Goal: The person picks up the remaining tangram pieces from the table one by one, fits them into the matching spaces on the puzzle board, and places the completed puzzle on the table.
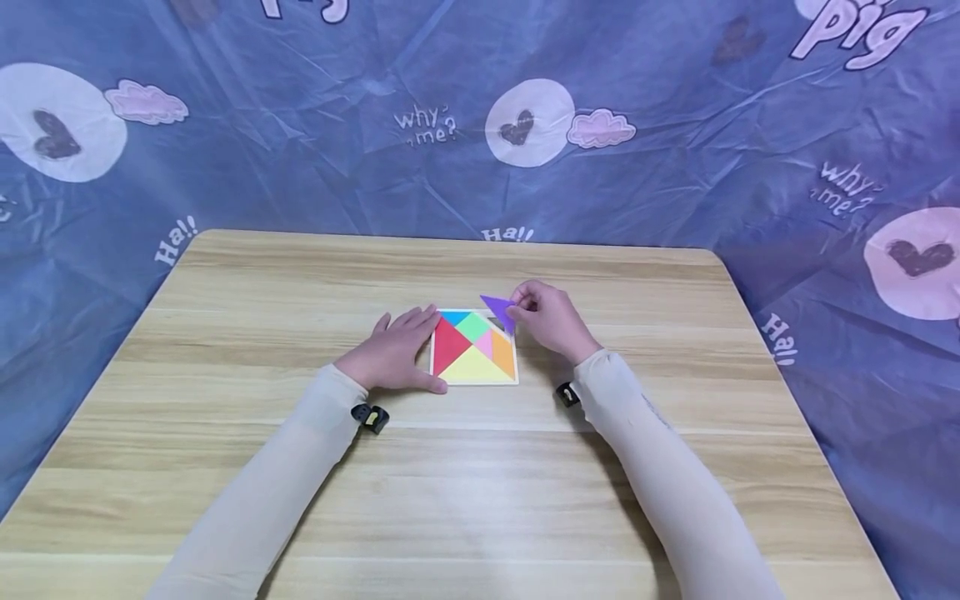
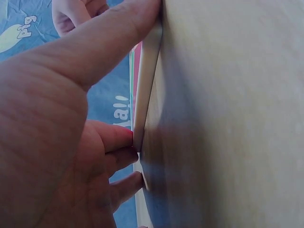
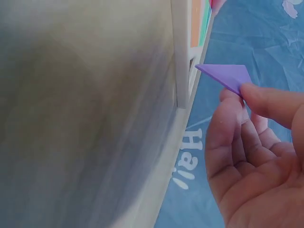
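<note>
A tangram board with a pale frame lies on the table, holding red, yellow, blue, green, pink and orange pieces. Along its left side my left hand is spread, thumb at the lower left corner and fingertips at the upper left; the left wrist view shows these fingers touching the frame's edge. Between thumb and fingers, my right hand pinches a purple triangle, tilted above the board's upper right corner. Part of a dark gap in the board shows beneath this triangle, which hides the rest.
The wooden table extends around the board on all sides. Behind it and at both sides hangs a blue printed cloth. Each wrist carries a small black device, one at the left cuff and one at the right cuff.
</note>
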The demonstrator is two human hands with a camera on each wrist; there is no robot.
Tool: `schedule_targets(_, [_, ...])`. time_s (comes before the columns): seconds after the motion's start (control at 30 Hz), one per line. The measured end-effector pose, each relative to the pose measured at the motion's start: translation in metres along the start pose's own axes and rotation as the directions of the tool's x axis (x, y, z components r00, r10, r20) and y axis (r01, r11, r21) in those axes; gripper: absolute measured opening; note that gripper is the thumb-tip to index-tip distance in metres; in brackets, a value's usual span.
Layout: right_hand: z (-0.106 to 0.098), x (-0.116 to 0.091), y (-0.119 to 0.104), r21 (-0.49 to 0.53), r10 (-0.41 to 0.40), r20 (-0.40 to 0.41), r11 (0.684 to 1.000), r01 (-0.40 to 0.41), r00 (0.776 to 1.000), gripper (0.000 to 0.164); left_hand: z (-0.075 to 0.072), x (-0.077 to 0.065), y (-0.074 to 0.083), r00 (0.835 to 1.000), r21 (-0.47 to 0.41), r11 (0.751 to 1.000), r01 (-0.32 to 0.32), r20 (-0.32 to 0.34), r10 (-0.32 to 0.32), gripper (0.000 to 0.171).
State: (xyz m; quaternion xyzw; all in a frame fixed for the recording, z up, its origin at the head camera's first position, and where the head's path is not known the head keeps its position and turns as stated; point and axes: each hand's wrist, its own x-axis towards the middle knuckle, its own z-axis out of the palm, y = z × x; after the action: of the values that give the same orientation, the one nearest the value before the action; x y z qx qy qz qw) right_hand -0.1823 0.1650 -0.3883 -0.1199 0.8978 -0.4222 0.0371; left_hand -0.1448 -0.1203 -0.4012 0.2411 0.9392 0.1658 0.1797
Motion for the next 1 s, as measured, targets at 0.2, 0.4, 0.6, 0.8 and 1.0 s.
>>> schedule_targets(0.2, [0.002, 0.009, -0.004, -0.049, 0.023, 0.075, 0.999, -0.02, 0.997, 0.008, 0.0, 0.0, 0.001, 1.0, 0.007, 1.0, 0.001, 0.0, -0.001, 0.124])
schedule_targets(0.4, [0.003, 0.016, -0.005, -0.093, 0.066, 0.14, 0.994, -0.053, 0.988, 0.01, -0.001, -0.001, 0.002, 1.0, 0.0, 1.0, -0.007, -0.009, 0.007, 0.124])
schedule_targets(0.6, [0.006, 0.02, -0.005, -0.139, 0.084, 0.167, 0.988, -0.061, 0.982, 0.009, -0.001, -0.001, 0.003, 1.0, -0.003, 1.0, -0.005, -0.005, 0.005, 0.123])
schedule_targets(0.8, [0.008, 0.024, -0.006, -0.18, 0.1, 0.164, 0.981, -0.07, 0.981, 0.008, -0.001, 0.0, 0.001, 1.0, -0.001, 1.0, -0.002, 0.001, 0.002, 0.124])
schedule_targets(1.0, [0.01, 0.028, -0.004, -0.253, 0.103, 0.158, 0.965, -0.06, 0.982, 0.012, -0.001, 0.002, -0.001, 1.0, 0.01, 1.0, -0.007, 0.0, 0.007, 0.124])
